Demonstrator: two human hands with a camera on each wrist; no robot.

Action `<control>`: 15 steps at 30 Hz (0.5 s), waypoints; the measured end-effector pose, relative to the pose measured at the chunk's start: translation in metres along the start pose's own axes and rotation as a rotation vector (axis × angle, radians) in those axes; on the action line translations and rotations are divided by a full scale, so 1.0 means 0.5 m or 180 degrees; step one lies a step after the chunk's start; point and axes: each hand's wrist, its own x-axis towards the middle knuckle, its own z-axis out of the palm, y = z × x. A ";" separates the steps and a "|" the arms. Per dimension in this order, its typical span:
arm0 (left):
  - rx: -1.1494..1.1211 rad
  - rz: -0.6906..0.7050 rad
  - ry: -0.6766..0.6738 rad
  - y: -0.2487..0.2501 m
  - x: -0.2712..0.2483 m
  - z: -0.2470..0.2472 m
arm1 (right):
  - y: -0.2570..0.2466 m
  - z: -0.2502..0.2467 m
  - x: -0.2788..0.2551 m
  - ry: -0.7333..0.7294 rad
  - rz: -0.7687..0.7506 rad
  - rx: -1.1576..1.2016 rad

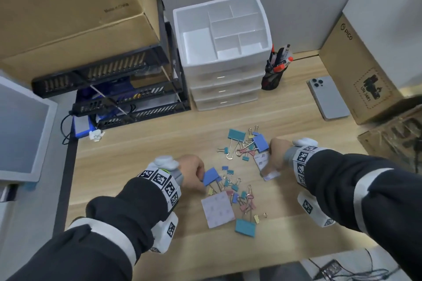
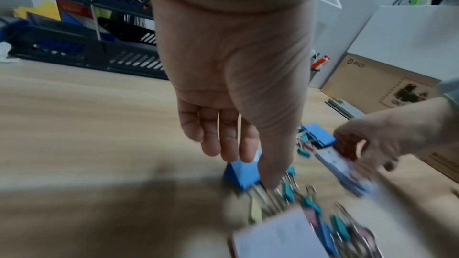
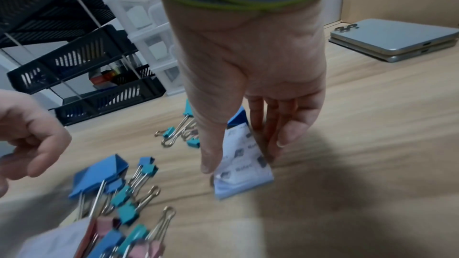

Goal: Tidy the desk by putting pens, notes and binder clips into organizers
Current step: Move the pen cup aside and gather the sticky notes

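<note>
My left hand [image 1: 202,180] sits at the left of a scatter of binder clips, its thumb and fingers pinching a large blue binder clip [image 1: 212,176]. The left wrist view shows the left hand [image 2: 250,170] with fingertips on the blue clip's [image 2: 244,176] top and the thumb along its side. My right hand [image 1: 266,167] grips a small white-and-blue printed note pad [image 1: 262,162], tilted up off the desk. In the right wrist view the pad [image 3: 242,166] is held between the thumb and fingers of the right hand [image 3: 244,155]. A pink-dotted note pad [image 1: 218,209] lies flat nearer me.
Several small teal, pink and blue clips [image 1: 245,143] lie between my hands, and a large teal clip [image 1: 245,227] lies near the front. A white drawer organizer [image 1: 265,29] and a mesh pen cup [image 1: 272,77] stand at the back. A phone [image 1: 328,98] and cardboard box [image 1: 358,75] are at right, black trays [image 1: 127,98] at left.
</note>
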 end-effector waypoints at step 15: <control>0.0961 -0.0382 -0.0080 0.089 -0.051 0.160 | -0.017 0.046 -0.034 0.0144 -0.0037 -0.0081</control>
